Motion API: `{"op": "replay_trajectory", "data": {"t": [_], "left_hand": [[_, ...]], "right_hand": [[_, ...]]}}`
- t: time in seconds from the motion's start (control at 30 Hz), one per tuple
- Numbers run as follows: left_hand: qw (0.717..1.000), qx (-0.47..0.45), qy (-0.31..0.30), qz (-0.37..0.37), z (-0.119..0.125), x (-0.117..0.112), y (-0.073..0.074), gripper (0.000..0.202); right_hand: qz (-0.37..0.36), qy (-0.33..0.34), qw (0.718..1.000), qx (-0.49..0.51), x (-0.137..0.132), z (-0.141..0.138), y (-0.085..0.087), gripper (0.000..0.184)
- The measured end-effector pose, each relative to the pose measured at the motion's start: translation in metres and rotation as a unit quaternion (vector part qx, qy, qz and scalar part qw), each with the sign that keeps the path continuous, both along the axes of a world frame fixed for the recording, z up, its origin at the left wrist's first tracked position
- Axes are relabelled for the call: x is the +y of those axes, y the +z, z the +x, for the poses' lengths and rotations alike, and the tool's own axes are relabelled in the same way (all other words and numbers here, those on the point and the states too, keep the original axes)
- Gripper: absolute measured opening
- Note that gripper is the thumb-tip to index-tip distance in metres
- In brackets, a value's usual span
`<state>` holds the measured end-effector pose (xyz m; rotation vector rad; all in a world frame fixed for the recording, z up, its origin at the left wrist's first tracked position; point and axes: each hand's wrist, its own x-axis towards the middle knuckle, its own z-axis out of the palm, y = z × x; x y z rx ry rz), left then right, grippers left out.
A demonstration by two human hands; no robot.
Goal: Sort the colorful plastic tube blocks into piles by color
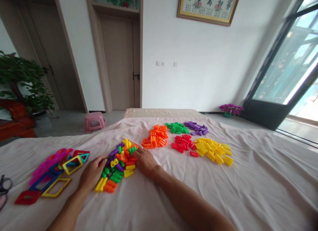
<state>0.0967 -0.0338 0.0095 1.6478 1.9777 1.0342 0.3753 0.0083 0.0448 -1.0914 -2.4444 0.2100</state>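
A mixed pile of small plastic pegs in several colours lies on the pale pink sheet in front of me. My left hand rests at the pile's left edge, fingers curled against the pegs. My right hand lies at the pile's right edge, fingers bent onto the pegs; what they pinch, if anything, is hidden. Beyond lie sorted heaps: orange pegs, green pegs, purple pegs, red pegs and yellow pegs.
Flat magnetic frame tiles in several colours lie at the left of the sheet, scissors at the far left edge. A pink stool stands on the floor beyond, with a potted plant at left and a glass door at right.
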Motion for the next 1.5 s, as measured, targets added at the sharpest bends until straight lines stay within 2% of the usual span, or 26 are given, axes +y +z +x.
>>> {"op": "replay_trajectory", "data": {"t": [0.1,0.17,0.27,0.33,0.43,0.5,0.57,0.63,0.77,0.87,0.93,1.0,1.1,1.2,1.33,1.4,1.5], "left_hand": [[1.000,-0.007,0.000,-0.006,0.001,0.000,0.000,0.045],[1.000,-0.006,0.002,-0.007,0.001,0.000,0.001,0.044],[1.000,0.000,0.005,-0.007,0.002,0.000,0.002,0.043],[1.000,0.003,0.007,-0.005,0.002,0.000,0.002,0.044],[1.000,0.001,0.006,0.000,0.001,0.000,0.001,0.042],[1.000,-0.004,0.003,0.001,0.001,0.001,0.000,0.041],[1.000,-0.007,0.002,0.004,0.001,0.001,0.000,0.041],[1.000,-0.001,0.005,0.006,0.001,0.001,0.000,0.041],[1.000,0.003,0.003,0.004,0.002,0.000,0.001,0.042],[1.000,0.004,0.000,0.005,0.003,-0.001,0.003,0.042],[1.000,0.006,0.005,0.003,0.003,-0.001,0.003,0.041],[1.000,0.006,0.006,0.002,0.003,0.000,0.003,0.041],[1.000,0.009,0.001,0.004,0.002,0.000,0.002,0.041],[1.000,0.016,0.005,-0.002,0.001,0.000,0.002,0.041],[1.000,0.008,0.005,-0.005,0.001,0.000,0.002,0.041],[1.000,0.005,-0.001,-0.005,0.000,0.000,0.001,0.041],[1.000,0.005,-0.004,-0.014,-0.002,0.001,0.000,0.041]], "right_hand": [[-0.045,-0.027,0.994,0.093,0.005,0.007,-0.004,0.019],[-0.087,-0.075,0.975,0.192,0.013,0.014,-0.005,0.017],[-0.153,-0.144,0.920,0.331,0.034,0.028,-0.005,0.020],[-0.172,-0.174,0.882,0.403,0.050,0.039,-0.005,0.026],[-0.164,-0.194,0.827,0.502,0.068,0.054,-0.006,0.048],[-0.156,-0.191,0.805,0.540,0.074,0.060,-0.007,0.061],[-0.141,-0.185,0.806,0.544,0.073,0.060,-0.008,0.066],[-0.124,-0.165,0.830,0.519,0.067,0.055,-0.009,0.060],[-0.088,-0.080,0.920,0.373,0.045,0.039,-0.008,0.039],[-0.052,-0.004,0.971,0.231,0.028,0.024,-0.005,0.050],[-0.035,0.024,0.986,0.159,0.020,0.015,-0.003,0.059],[-0.024,0.041,0.993,0.110,0.015,0.007,-0.001,0.059],[-0.024,0.036,0.996,0.073,0.015,0.002,-0.002,0.043],[-0.039,-0.009,0.997,0.069,0.019,0.003,-0.007,0.025],[-0.059,-0.044,0.983,0.170,0.030,0.011,-0.011,0.016],[-0.076,-0.075,0.956,0.272,0.041,0.020,-0.008,0.015],[-0.119,-0.131,0.876,0.449,0.064,0.047,-0.001,0.018]]}}
